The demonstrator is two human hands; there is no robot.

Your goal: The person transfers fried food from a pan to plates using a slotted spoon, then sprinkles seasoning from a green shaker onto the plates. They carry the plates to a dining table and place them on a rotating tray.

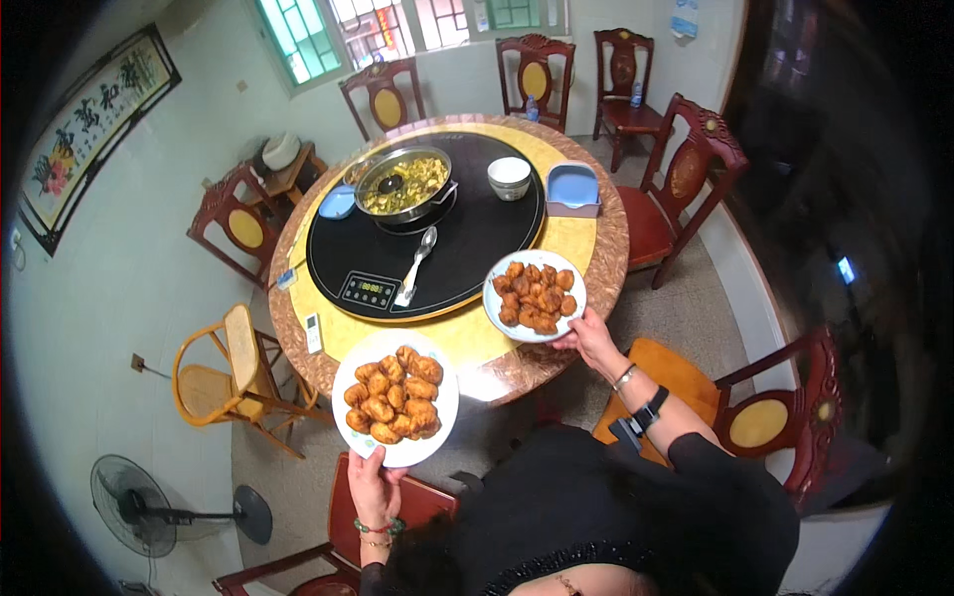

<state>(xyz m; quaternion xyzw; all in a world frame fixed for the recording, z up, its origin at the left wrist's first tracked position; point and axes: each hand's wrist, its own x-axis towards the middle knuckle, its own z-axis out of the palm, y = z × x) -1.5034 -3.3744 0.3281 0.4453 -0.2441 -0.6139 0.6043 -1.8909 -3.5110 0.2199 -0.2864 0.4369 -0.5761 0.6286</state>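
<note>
My left hand [375, 488] grips the near rim of a white oval plate [436, 451] piled with golden fried pieces [395, 395]. My right hand [586, 339] holds the lower right rim of a round white plate [498, 319] bearing browner fried pieces [533, 298]. The right plate is over the edge zone of a round table [607, 276]; whether it touches is unclear. On the black turntable [469, 253] stand a steel pot [406, 216] of food, stacked bowls [510, 179] and a blue dish [337, 203]. A spoon [425, 242] lies near the control panel [369, 289].
Blue and pink plastic containers [573, 190] and a remote control [313, 333] rest on the table's rim. Carved wooden chairs [671, 179] surround it. A rattan high chair [242, 357] and standing fan [138, 506] are at left; a chair seat [346, 506] is beside my left hand.
</note>
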